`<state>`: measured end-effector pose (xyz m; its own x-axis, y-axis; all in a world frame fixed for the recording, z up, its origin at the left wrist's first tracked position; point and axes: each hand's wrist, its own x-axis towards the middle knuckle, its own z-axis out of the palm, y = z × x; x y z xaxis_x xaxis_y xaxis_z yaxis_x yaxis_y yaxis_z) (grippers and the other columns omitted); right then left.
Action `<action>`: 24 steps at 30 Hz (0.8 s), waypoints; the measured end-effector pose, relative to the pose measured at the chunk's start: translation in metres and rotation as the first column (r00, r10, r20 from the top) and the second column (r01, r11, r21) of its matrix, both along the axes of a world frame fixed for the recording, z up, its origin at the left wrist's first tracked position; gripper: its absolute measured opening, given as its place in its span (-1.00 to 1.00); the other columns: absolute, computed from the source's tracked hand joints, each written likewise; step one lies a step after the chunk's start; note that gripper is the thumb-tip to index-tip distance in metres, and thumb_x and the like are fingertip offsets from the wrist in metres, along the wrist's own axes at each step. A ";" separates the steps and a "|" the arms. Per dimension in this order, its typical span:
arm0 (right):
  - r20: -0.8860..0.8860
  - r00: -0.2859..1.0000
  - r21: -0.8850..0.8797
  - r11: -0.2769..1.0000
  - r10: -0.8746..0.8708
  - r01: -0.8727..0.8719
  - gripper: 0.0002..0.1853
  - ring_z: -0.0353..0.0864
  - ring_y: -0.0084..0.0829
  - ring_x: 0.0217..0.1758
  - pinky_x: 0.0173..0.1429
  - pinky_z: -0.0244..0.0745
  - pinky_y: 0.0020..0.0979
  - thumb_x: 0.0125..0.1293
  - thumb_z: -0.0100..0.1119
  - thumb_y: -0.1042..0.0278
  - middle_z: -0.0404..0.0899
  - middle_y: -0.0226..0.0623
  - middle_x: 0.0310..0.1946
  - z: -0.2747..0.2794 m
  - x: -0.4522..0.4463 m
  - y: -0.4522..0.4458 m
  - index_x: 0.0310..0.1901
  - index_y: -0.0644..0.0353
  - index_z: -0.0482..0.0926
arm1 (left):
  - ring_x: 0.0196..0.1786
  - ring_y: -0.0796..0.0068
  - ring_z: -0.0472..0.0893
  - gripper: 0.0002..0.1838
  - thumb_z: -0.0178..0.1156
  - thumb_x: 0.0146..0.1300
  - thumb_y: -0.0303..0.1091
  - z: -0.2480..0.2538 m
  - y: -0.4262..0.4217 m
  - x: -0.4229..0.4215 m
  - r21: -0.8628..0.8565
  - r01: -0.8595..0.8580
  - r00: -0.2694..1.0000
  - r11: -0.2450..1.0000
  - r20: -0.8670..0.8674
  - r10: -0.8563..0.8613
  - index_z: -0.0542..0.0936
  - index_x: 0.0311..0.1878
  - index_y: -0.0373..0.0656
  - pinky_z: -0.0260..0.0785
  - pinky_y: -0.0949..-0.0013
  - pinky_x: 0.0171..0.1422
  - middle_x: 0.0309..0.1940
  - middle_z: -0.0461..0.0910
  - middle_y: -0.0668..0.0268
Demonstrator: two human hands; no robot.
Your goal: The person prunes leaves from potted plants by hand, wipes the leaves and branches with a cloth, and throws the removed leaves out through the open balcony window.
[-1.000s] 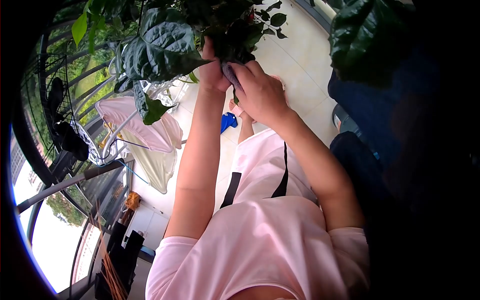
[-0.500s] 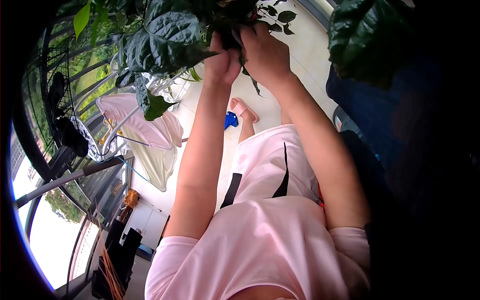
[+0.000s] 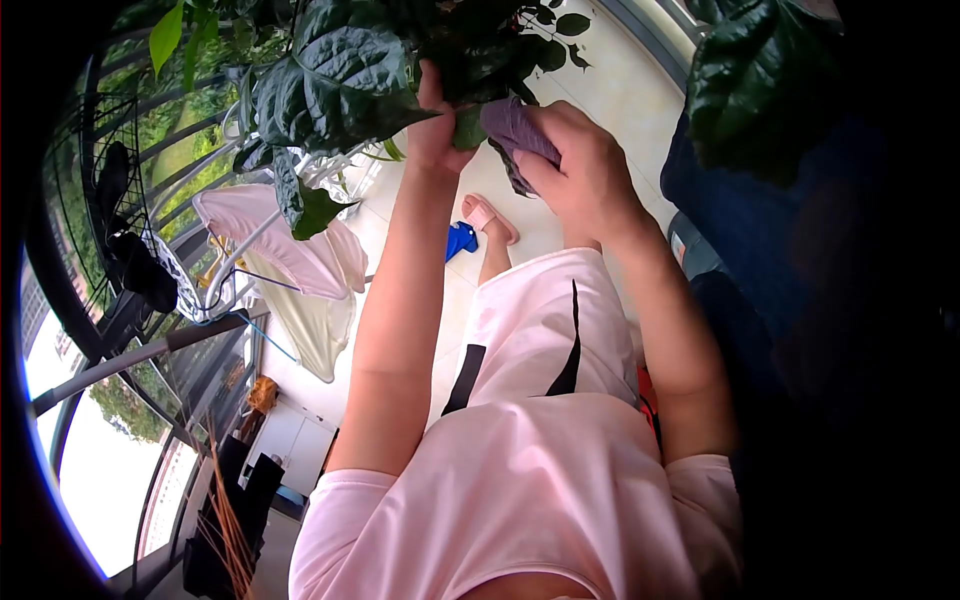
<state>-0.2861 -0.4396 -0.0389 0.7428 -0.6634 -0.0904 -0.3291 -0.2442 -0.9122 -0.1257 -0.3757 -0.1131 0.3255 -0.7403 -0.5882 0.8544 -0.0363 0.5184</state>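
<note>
My right hand (image 3: 590, 170) is closed around a purple-grey cloth (image 3: 515, 128), folded over a green leaf at the lower edge of the plant. My left hand (image 3: 436, 140) is up among the foliage, partly covered by a large dark leaf (image 3: 330, 85). A smaller green leaf (image 3: 468, 128) lies against its palm, beside the cloth; some left fingers are hidden. Below the cloth, a dark leaf tip (image 3: 512, 172) pokes out. The plant's glossy leaves fill the top of the view.
To the left, pale garments (image 3: 285, 250) hang on a white rack beside a railing. Another big leaf (image 3: 760, 90) hangs at upper right. A pink slipper (image 3: 490, 218) and a blue object (image 3: 460, 240) are on the tiled floor (image 3: 620, 90). A white cabinet (image 3: 290, 445) stands lower left.
My right hand has moved right and down, away from my left hand, and the purple-grey cloth in it now shows. My left hand has stayed nearly in place.
</note>
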 end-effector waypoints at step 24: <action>-0.041 0.999 0.602 0.798 -0.027 0.047 -0.67 0.51 -0.57 -0.20 -0.06 0.44 -0.52 0.13 0.06 0.50 0.57 -0.29 -0.19 -0.048 -0.041 -0.008 -0.03 0.37 0.47 | 0.24 0.26 0.33 -0.46 -0.26 0.41 0.06 0.008 -0.001 0.014 -0.076 0.031 0.996 0.997 0.089 -0.025 0.31 0.28 -0.08 0.10 0.20 0.35 0.24 0.35 0.29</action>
